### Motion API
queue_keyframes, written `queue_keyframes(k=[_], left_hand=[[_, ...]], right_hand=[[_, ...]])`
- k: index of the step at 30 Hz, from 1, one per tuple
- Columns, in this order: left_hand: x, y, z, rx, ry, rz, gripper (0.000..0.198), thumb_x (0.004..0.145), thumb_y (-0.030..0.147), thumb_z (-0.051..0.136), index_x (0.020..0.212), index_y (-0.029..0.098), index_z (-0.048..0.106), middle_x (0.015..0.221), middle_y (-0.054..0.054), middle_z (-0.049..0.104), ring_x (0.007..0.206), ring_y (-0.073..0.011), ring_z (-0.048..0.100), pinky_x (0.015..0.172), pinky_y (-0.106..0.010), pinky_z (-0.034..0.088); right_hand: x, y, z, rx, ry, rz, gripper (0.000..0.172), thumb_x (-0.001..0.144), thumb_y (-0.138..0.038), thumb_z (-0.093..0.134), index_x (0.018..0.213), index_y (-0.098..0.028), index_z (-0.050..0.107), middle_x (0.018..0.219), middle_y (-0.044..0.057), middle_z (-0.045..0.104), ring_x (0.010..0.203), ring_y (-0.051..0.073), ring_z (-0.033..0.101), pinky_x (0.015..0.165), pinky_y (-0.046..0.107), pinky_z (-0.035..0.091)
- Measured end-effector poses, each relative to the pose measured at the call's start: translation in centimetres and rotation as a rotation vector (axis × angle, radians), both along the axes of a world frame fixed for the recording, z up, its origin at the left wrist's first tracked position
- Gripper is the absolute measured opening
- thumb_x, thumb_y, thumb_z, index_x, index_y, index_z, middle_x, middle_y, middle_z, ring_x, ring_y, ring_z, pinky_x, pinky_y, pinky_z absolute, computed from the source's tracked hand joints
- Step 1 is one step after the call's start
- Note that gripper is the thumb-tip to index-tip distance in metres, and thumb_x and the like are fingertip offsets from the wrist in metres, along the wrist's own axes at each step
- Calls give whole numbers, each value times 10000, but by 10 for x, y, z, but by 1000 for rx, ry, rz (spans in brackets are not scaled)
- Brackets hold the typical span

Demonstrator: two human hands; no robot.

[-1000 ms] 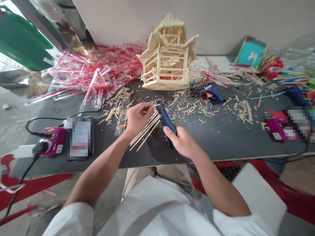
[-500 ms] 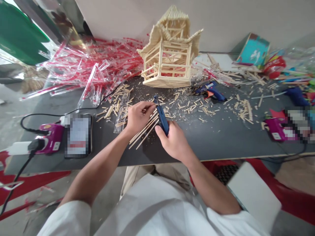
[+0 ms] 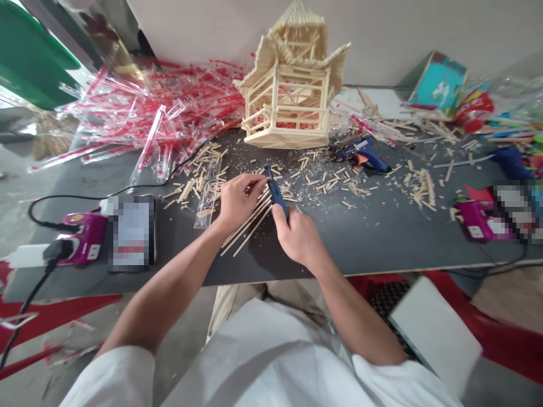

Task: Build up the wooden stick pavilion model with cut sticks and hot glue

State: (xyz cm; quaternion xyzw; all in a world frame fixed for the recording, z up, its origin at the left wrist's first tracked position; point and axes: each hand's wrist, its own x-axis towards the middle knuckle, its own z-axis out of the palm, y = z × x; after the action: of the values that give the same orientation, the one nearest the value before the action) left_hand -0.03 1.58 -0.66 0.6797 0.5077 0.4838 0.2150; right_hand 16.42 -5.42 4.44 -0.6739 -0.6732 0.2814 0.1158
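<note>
**Wooden sticks [image 3: 250,223] are meeting the blue cutter [image 3: 275,189]**

The left hand [image 3: 237,200] is closing around a bunch of long thin sticks and pinching their top ends with its fingertips. The bunch is hanging just above the dark table [image 3: 382,237], in front of the stick house [image 3: 292,85]. The right hand [image 3: 299,237] is gripping the cutter by its handles. The cutter's tip is touching the stick ends right beside the left fingertips.

That is where trouble could be coming from, I think. The fingertips are sitting so near the tip that a squeeze could be nipping skin. The sticks are fanning out at the bottom, so 1 could be slipping loose. A cut end could be flying off among the small cut bits [image 3: 331,183] lying all over the table.

Behind, a big heap of clear and red plastic sleeves [image 3: 169,113] is lying on the table. They are looking empty, though I cannot tell for all of them. A teal box [image 3: 439,82] is leaning by the wall, and what is inside is hidden. A blue glue gun [image 3: 365,155] is lying near the house.
</note>
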Motion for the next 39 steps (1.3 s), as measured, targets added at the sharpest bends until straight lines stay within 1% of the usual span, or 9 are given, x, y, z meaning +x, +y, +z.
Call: queue_keyframes(k=[5, 9, 13, 17, 23, 26, 29, 35, 39], left_hand=[[0, 0, 5, 75, 84, -4, 165, 978, 283, 659, 965, 180, 787, 909, -38, 801, 725, -125, 723, 715, -238, 571], [0, -1, 7, 112, 102, -5, 150, 980, 262, 660, 970, 182, 786, 909, -30, 799, 719, -114, 720, 717, -224, 563], [-1, -2, 7, 129, 130, 8, 148, 983, 264, 657, 980, 189, 785, 915, -24, 796, 716, -112, 710, 716, -221, 550], [-2, -2, 5, 127, 151, -3, 163, 993, 272, 640, 980, 185, 777, 925, -35, 801, 738, -126, 718, 739, -236, 548], [-2, -3, 5, 126, 126, 4, 167, 995, 303, 639, 981, 204, 773, 955, -39, 803, 760, -140, 727, 759, -255, 554], [-2, -4, 5, 99, 113, 12, 178, 1000, 308, 625, 1006, 210, 774, 949, -43, 801, 774, -152, 732, 767, -267, 562], [-3, -4, 7, 87, 114, 16, 183, 998, 307, 623, 1010, 204, 774, 929, -45, 795, 745, -145, 720, 753, -260, 559], [-3, -3, 13, 88, 113, 41, 195, 997, 315, 618, 1004, 201, 776, 895, -42, 783, 735, -140, 706, 748, -250, 551], [-4, -1, 13, 104, 91, 39, 191, 992, 308, 626, 984, 189, 775, 838, -32, 769, 679, -123, 688, 713, -234, 550]], right_hand=[[4, 2, -3, -34, 41, -10, 684, 1073, -622, 153, 838, -205, 641, 851, 119, 764, 900, 286, 733, 772, 339, 413], [7, 2, -9, -22, 93, -4, 712, 1067, -650, 135, 875, -202, 654, 840, 105, 756, 840, 245, 721, 764, 319, 417], [8, 0, -12, 0, 96, -3, 733, 1068, -657, 133, 917, -193, 680, 840, 101, 762, 840, 233, 726, 769, 301, 435], [8, 0, -11, -19, 59, 11, 725, 1076, -637, 152, 917, -187, 698, 813, 107, 762, 864, 234, 739, 778, 287, 456], [4, -1, -7, 0, -44, 18, 665, 1092, -566, 162, 927, -186, 681, 868, 129, 773, 894, 273, 750, 819, 337, 455], [1, -1, -7, 31, -99, 25, 661, 1097, -549, 150, 951, -180, 678, 906, 146, 781, 909, 293, 753, 792, 351, 446], [-2, -1, -6, 45, -134, 23, 665, 1099, -538, 134, 952, -176, 673, 934, 161, 784, 917, 302, 755, 757, 352, 436], [-7, 0, -7, 73, -134, 20, 676, 1095, -557, 114, 929, -183, 652, 890, 155, 778, 863, 300, 759, 712, 348, 422], [-8, 1, -9, 96, -132, 9, 675, 1096, -552, 120, 950, -182, 665, 891, 152, 780, 862, 301, 758, 713, 346, 428]])
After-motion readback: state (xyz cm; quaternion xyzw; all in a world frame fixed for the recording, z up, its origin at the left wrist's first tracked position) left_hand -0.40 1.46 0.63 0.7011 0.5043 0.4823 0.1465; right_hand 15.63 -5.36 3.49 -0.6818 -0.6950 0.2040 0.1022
